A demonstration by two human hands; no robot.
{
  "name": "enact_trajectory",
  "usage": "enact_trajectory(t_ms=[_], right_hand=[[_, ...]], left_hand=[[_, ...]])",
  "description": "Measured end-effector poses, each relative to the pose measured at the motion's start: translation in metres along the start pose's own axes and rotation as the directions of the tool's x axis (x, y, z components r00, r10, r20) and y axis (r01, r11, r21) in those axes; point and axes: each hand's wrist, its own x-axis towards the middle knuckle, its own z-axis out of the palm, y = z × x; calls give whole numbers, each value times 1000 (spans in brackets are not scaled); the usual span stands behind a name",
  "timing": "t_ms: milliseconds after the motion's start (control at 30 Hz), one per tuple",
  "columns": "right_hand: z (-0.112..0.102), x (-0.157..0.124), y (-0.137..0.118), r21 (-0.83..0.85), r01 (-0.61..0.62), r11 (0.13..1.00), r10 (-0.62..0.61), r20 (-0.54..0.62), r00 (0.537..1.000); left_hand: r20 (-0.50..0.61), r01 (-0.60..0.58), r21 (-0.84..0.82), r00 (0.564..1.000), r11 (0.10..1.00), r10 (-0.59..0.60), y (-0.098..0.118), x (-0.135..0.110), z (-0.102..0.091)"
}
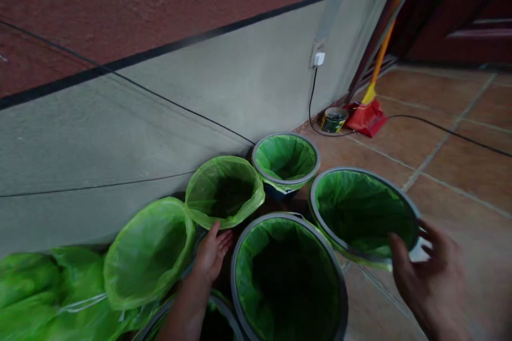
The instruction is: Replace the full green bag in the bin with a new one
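My left hand (213, 256) is open, palm turned inward and fingers apart, just below the front edge of a trash can (192, 205) draped with a green bag. Its fingertips are close to the bag's edge; contact is hard to tell. My right hand (434, 272) is at the grey rim of another green-lined trash can (364, 218), thumb over the opening and fingers outside the rim. Motion blurs this hand a little. Between my hands stands a large grey-rimmed trash can (238, 277), also lined in green. Its inside is dark.
Another bag-covered can (148, 250) and bunched green bags (44, 290) lie left. A small rimmed can (286, 178) stands by the wall. Beyond are a tin (334, 120), a red broom (367, 116) and a black cable (452, 130). A partly hidden can (220, 319) is below my left forearm.
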Motion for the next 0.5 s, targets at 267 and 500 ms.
enact_trajectory(t_ms=[267, 500], right_hand=[[133, 65, -136, -147, 830, 538, -503, 735, 455], [185, 73, -154, -167, 826, 539, -386, 823, 418]], left_hand=[[-12, -65, -87, 998, 994, 64, 3, 16, 19], [-56, -191, -95, 981, 977, 186, -2, 27, 22]])
